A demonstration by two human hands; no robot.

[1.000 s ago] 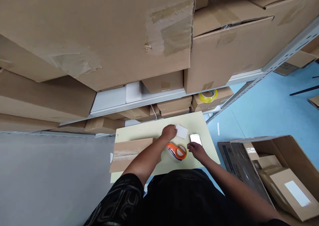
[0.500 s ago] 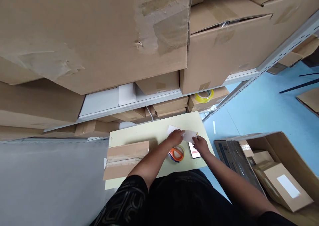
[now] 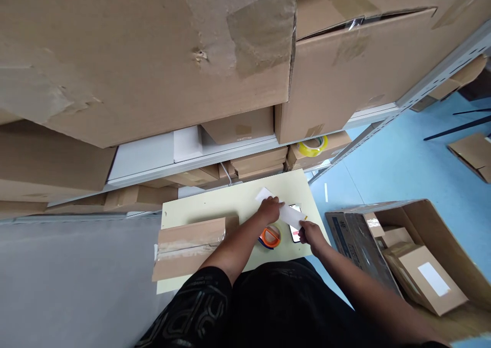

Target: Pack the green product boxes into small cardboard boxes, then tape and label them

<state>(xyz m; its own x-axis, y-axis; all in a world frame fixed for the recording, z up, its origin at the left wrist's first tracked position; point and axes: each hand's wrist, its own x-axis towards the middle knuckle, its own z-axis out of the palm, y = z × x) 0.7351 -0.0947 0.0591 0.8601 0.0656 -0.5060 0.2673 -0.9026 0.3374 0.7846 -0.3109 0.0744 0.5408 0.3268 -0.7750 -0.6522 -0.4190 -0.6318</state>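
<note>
Between my hands, over the pale yellow table (image 3: 215, 207), is a white paper label strip (image 3: 291, 216) with a small yellow mark near its right end. My left hand (image 3: 270, 210) is closed on its left part, and a white end sticks out beyond the fingers. My right hand (image 3: 311, 234) pinches the right end. Under the strip lies a phone (image 3: 295, 233) with a lit screen, partly covered. An orange tape dispenser (image 3: 270, 237) rests beside my left forearm. Left of that forearm sits a taped cardboard box (image 3: 192, 246).
A metal shelf (image 3: 230, 156) stacked with large cardboard boxes (image 3: 153, 62) stands close in front. A yellow tape roll (image 3: 312, 146) lies on a lower box. On the floor at right, an open carton (image 3: 356, 235) holds smaller boxes, one with a white label (image 3: 434, 279).
My right hand has moved slightly down and right, tilting the strip downward at that end. More of the phone shows. The whole view has shifted a little.
</note>
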